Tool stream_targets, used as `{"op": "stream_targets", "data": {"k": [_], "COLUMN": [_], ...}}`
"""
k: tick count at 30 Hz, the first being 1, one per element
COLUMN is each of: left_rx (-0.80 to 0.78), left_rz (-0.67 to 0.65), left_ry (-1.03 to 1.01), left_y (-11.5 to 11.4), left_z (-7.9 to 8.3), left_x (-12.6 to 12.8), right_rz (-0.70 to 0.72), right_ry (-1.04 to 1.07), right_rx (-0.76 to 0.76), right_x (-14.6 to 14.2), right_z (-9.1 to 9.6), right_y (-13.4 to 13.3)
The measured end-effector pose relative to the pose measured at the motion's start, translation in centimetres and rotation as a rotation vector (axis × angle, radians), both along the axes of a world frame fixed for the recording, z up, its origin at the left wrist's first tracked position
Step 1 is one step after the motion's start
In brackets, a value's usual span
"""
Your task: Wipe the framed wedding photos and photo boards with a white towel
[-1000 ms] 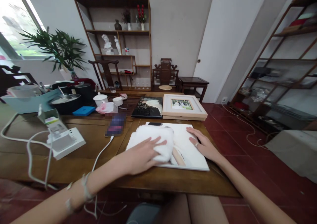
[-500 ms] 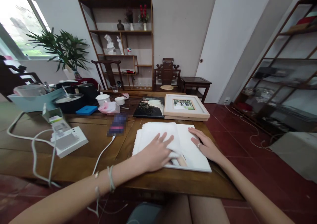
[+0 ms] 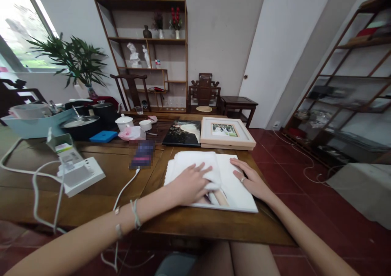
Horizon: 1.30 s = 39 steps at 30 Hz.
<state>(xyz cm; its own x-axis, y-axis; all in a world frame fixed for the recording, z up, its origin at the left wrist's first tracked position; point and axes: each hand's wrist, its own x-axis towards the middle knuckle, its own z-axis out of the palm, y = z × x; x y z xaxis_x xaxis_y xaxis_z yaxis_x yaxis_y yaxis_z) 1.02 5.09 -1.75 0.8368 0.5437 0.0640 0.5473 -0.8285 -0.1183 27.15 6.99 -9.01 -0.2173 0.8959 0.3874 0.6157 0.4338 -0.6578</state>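
A large white photo print (image 3: 236, 192) lies flat near the front edge of the wooden table (image 3: 128, 178). A folded white cloth (image 3: 195, 162) covers its left half. My left hand (image 3: 191, 184) presses flat on the cloth with fingers spread. My right hand (image 3: 250, 178), wearing a ring, rests flat on the print's right side, fingers stretched out. Neither hand grips anything.
Behind the print lie a dark photo board (image 3: 183, 132) and a light-framed picture (image 3: 226, 131). A phone (image 3: 142, 154) with a white cable, a white power strip (image 3: 81, 176), pots (image 3: 81, 126), cups and a blue tray (image 3: 36, 121) sit to the left. Shelves stand at the back and right.
My left hand has slid the cloth upward and rightward over the print, then back slightly. My right hand has stayed in place.
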Motion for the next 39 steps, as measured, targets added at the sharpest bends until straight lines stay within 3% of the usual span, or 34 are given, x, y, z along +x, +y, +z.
{"op": "stream_targets", "data": {"k": [3,6,8,11,15,18,21,24,28,32,36,39], "left_rx": [0.034,0.053,0.042,0.017,0.006,-0.044,-0.113,-0.152,-0.174,-0.132,-0.069,-0.047], "left_rz": [0.072,0.102,0.11,0.077,-0.075,-0.139,-0.056,0.021,0.009,0.032,0.047,0.004], "left_ry": [-0.048,-0.062,-0.018,0.095,0.165,0.147,0.107,0.043,-0.099,-0.167,-0.166,-0.124], "left_y": [3.3,3.8,2.2,-1.9,-7.1,-8.2,-6.3,-2.7,2.3,5.6,6.2,4.2], "left_z": [-0.6,-0.3,0.3,0.6,0.5,1.1,2.0,2.2,0.8,-0.5,-0.5,0.5], "left_x": [0.3,1.0,1.6,2.3,2.2,1.8,1.4,1.1,1.0,1.6,2.3,2.6], "right_rz": [0.006,0.002,0.001,0.001,-0.007,-0.009,-0.009,-0.007,-0.005,-0.006,0.0,0.002], "right_ry": [0.007,0.01,0.007,0.003,0.003,0.011,0.015,0.012,0.012,0.012,0.006,0.0], "right_rx": [-0.003,-0.004,-0.005,-0.005,-0.006,-0.004,-0.003,0.001,0.008,0.009,-0.005,-0.006], "right_x": [0.0,-0.1,0.0,0.0,-0.1,0.0,0.0,0.0,-0.1,-0.2,-0.2,-0.1], "right_z": [0.0,0.0,0.1,0.1,0.1,0.1,0.1,0.0,0.1,0.3,0.4,0.4], "right_y": [0.0,0.0,0.0,0.0,-0.1,-0.1,-0.1,-0.1,-0.2,-0.2,-0.3,-0.3]}}
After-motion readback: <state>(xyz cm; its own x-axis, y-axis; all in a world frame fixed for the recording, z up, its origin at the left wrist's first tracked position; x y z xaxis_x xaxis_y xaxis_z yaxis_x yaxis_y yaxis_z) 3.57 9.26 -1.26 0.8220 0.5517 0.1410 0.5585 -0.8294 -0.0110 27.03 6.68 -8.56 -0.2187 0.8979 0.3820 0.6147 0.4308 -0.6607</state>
